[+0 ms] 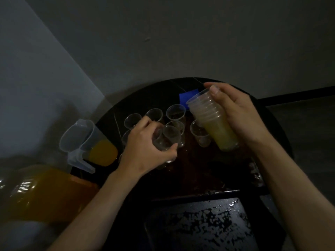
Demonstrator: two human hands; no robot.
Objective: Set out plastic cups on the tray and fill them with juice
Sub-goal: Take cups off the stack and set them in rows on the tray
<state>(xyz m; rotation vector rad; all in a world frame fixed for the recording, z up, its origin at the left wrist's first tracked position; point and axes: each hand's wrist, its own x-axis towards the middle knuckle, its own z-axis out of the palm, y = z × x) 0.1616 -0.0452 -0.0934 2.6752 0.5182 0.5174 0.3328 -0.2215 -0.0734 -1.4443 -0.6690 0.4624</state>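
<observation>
The left grip (pixel 145 151) holds one cup (pixel 167 137), the right grip (pixel 241 115) the stack (pixel 212 122).

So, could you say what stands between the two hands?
Head view: empty plastic cups stand between the left hand, gripping one cup, and the right hand, gripping the cup stack.

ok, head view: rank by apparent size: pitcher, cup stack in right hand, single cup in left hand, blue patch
1. pitcher and cup stack, about alike; the stack is held up nearer the camera, so unranked.
2. single cup.
3. blue patch, smallest.
</observation>
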